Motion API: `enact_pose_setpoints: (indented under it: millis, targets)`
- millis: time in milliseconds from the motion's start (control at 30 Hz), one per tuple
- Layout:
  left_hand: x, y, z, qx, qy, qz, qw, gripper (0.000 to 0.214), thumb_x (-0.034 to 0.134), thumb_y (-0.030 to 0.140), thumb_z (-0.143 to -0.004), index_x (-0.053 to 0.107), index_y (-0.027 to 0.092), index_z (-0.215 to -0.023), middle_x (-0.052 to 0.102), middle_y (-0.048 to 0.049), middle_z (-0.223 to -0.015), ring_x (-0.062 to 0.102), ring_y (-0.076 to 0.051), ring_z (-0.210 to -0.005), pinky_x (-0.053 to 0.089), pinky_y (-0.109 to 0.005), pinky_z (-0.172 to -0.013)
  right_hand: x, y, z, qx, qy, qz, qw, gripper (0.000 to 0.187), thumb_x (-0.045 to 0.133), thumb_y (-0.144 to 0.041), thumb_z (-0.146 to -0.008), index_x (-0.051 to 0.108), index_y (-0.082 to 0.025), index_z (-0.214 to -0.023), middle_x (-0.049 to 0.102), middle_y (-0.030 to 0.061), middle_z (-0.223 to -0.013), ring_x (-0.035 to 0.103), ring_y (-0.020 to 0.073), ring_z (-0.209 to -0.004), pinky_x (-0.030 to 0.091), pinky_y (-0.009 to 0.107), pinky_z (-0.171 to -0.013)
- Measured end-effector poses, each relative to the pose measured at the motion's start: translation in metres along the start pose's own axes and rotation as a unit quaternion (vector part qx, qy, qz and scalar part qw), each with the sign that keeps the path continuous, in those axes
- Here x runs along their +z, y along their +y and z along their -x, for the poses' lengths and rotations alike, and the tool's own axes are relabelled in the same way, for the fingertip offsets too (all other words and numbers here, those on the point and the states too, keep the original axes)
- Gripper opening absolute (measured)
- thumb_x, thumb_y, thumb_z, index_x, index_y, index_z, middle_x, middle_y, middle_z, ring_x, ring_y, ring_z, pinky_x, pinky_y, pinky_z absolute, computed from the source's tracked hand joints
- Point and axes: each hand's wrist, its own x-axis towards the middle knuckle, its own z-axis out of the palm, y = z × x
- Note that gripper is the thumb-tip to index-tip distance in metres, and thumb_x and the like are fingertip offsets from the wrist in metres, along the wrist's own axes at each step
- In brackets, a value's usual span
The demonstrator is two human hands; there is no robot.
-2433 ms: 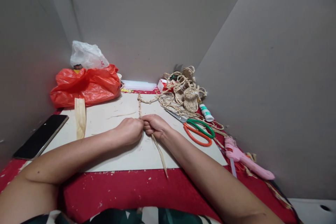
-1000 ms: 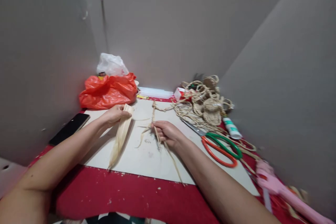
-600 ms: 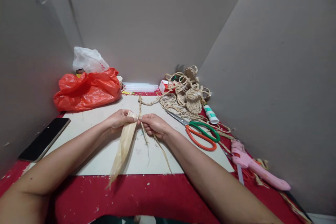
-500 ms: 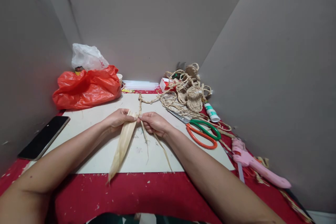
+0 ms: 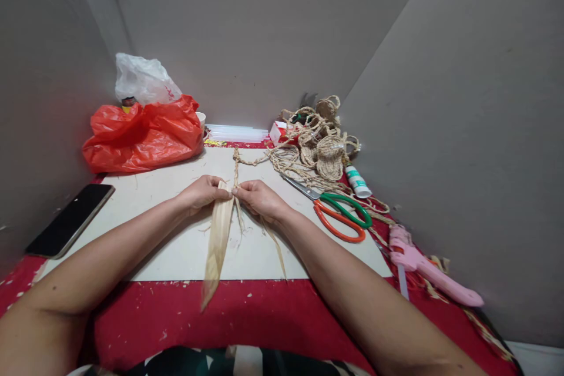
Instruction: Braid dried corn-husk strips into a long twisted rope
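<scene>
Between thumb and fingers, my left hand [image 5: 205, 192] pinches the upper end of a wide, pale dried-husk strip [image 5: 217, 238], which hangs down past the board's front edge. My right hand [image 5: 258, 197] is closed at the lower end of a braided husk cord [image 5: 237, 171], its fingertips almost meeting my left ones. Loose ends dangle below the pinch, and a thin husk strand [image 5: 277, 247] trails under my right hand. The braid runs up to a bend and then right, toward a heap of cord. How the strip meets the braid is hidden by my fingers.
A white board [image 5: 167, 264] lies on red cloth [image 5: 185, 320]. Scissors [image 5: 335, 211], braided cord coils [image 5: 328, 155], a white-green tube [image 5: 358, 182] and a pink glue gun [image 5: 429, 270] are on the right. A phone [image 5: 70, 220] and red plastic bag [image 5: 145, 138] are on the left. Grey walls enclose the table.
The hanging husk strip has swung right and now hangs more upright. Both hands stay pinched together at the braid's end. The whole view has shifted slightly.
</scene>
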Motion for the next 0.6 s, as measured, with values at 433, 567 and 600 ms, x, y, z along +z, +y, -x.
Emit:
enact_pose_setpoints:
  millis: [433, 567, 600]
  targets:
    - [0.01, 0.012, 0.013, 0.12, 0.042, -0.064, 0.99, 0.022, 0.07, 0.03, -0.063, 0.057, 0.012, -0.065, 0.054, 0.0027, -0.057, 0.047, -0.008, -0.052, 0.037, -0.022, -0.053, 0.003, -0.008, 0.003, 0.017, 0.02, -0.024, 0.999, 0.031, 0.059, -0.025, -0.075, 0.041, -0.017, -0.051, 0.032, -0.009, -0.032, 0.021, 0.002, -0.027, 0.01, 0.019, -0.031]
    - [0.011, 0.043, 0.03, 0.219, 0.071, -0.127, 0.965, 0.025, 0.067, 0.036, -0.069, 0.059, 0.013, -0.072, 0.055, 0.0018, -0.062, 0.049, -0.009, -0.057, 0.039, -0.021, -0.056, -0.001, -0.004, 0.0, 0.039, 0.023, 0.002, 0.999, 0.027, 0.052, -0.02, -0.076, 0.043, -0.017, -0.051, 0.029, -0.0093, -0.03, 0.02, 0.0029, -0.025, 0.009, 0.019, -0.031]
    - [0.007, 0.052, 0.036, 0.232, 0.085, -0.133, 0.96, 0.027, 0.066, 0.039, -0.07, 0.06, 0.013, -0.075, 0.057, 0.0008, -0.065, 0.051, -0.01, -0.06, 0.041, -0.021, -0.057, -0.002, -0.003, 0.0, 0.04, 0.023, 0.009, 0.999, 0.025, 0.051, -0.018, -0.076, 0.044, -0.017, -0.052, 0.029, -0.0093, -0.029, 0.02, 0.0033, -0.025, 0.009, 0.02, -0.031]
